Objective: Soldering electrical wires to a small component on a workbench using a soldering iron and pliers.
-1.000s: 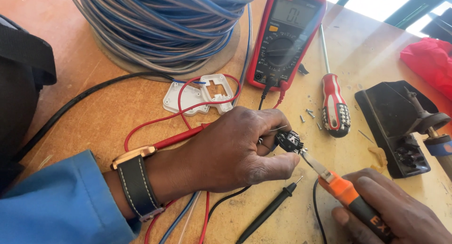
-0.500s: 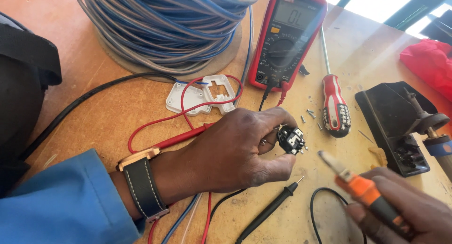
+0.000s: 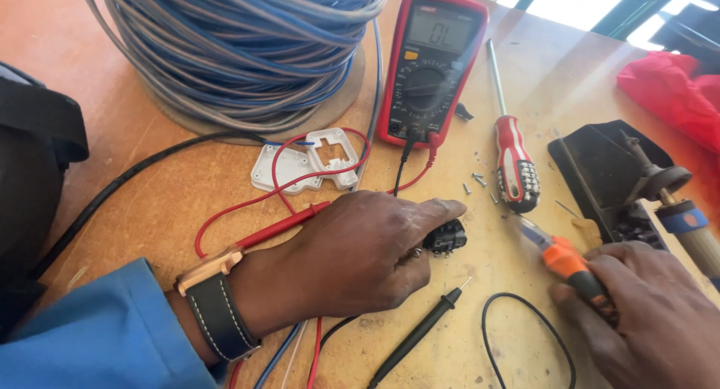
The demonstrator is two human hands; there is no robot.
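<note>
A small black plug part sits low on the worktop, near the middle. The left hand lies over it with fingers curled, pinching it between thumb and pointing finger. That wrist wears a black strap watch and a blue sleeve.

Just to the right, the right hand is closed around a small orange-handled screwdriver. Its metal tip points up and left toward the plug part but does not touch it.

A thin black probe lies in front of the left hand, and a loop of black wire lies beside it. A red probe pokes out from behind the left hand, and its red wire curls across a white plastic cover.

Farther back stands a red meter with a grey screen. Next to it lies a bigger red and white screwdriver, with a few tiny screws close by. A big coil of blue and grey cable fills the back left.

On the right are a black metal tool and a red cloth.

The worktop is brown wood, smooth and scratched. Bright light shines on its far right corner.
</note>
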